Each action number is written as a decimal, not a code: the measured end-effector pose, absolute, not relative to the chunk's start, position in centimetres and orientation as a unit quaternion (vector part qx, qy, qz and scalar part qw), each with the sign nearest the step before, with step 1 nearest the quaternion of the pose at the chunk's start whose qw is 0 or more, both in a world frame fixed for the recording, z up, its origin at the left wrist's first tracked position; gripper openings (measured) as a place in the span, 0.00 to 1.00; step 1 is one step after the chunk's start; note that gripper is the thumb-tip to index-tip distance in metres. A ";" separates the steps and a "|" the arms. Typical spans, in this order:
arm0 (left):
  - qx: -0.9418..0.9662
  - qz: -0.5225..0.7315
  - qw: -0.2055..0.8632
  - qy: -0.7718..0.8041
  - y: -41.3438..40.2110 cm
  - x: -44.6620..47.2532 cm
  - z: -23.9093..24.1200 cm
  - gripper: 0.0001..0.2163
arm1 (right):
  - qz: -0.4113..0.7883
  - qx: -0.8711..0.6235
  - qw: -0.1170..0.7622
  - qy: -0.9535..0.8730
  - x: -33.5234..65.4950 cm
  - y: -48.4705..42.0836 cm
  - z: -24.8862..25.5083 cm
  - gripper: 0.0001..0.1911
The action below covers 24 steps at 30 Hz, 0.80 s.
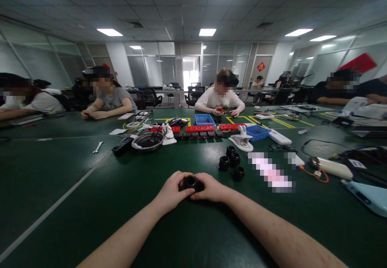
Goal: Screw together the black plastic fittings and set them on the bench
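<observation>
Both my hands meet low in the middle of the green table (60, 167). My left hand (173, 191) and my right hand (210, 188) are each closed around one small black ring-shaped part (191, 182), held between them just above the tabletop. A little beyond my right hand lies a cluster of several similar black round parts (232, 162).
Further out sit a round metal dish (148, 141), a black box (122, 146), a wrench (97, 147), red and black part trays (199, 129), two blue bins (204, 119), a white clamp (242, 140) and white devices (331, 167). Other people sit around the table's far and side edges.
</observation>
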<state>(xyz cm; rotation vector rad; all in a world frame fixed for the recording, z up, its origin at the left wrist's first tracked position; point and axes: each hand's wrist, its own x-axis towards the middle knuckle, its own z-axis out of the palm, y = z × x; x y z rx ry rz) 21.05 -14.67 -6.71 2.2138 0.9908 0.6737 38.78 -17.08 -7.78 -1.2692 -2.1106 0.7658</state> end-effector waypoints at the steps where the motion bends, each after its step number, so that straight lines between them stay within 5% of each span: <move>1: 0.843 0.242 0.320 0.358 -14.6 20.8 -6.5 0.18 | 0.330 -0.451 0.269 -0.784 39.1 -17.0 -7.7 0.21; 5: 0.853 0.221 0.336 0.331 -14.5 20.3 -5.8 0.20 | 0.419 -0.394 0.256 -0.777 40.0 -16.5 -7.5 0.20; 19: 0.815 0.268 0.257 0.445 -15.7 21.5 -6.5 0.15 | 0.114 -0.603 0.221 -0.758 37.4 -17.5 -8.4 0.20; 24: 0.828 0.269 0.279 0.405 -15.4 21.3 -6.5 0.13 | 0.158 -0.534 0.257 -0.790 38.0 -17.6 -8.1 0.24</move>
